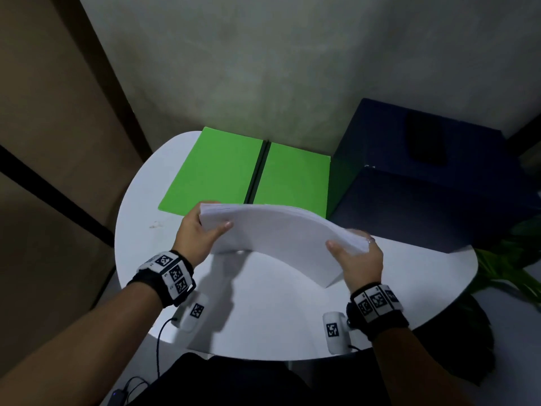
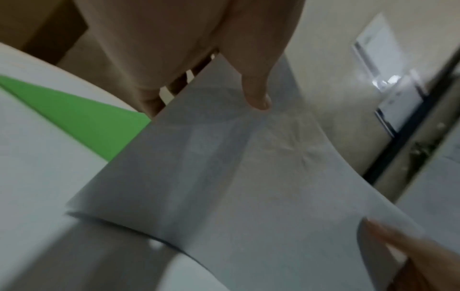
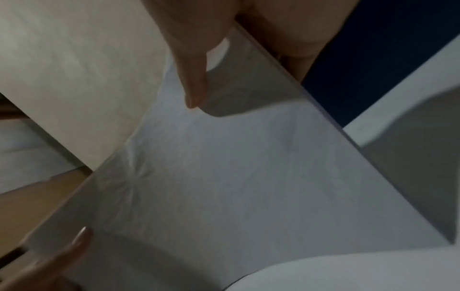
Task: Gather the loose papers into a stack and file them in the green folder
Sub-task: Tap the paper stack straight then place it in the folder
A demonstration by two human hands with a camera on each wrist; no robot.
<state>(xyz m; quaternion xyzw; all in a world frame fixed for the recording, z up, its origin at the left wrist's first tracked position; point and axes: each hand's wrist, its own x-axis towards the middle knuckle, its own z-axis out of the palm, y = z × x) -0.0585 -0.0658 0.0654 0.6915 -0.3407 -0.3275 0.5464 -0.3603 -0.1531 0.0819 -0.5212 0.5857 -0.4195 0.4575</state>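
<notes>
A thick stack of white papers (image 1: 278,238) arches upward above the white round table (image 1: 263,312), held at both ends. My left hand (image 1: 202,230) grips its left edge, thumb on top. My right hand (image 1: 355,259) grips its right edge, thumb on top as well. The green folder (image 1: 222,168) lies spread flat at the back of the table, just beyond the stack. In the left wrist view the paper stack (image 2: 236,177) fills the middle, with the folder (image 2: 82,118) at the left. In the right wrist view my thumb presses on the paper stack (image 3: 224,177).
A dark blue box (image 1: 424,177) stands at the back right, touching the folder's right side. Green plant leaves (image 1: 509,259) reach past the table's right edge. A grey wall rises behind the table, and a cable (image 1: 158,347) hangs at the near left.
</notes>
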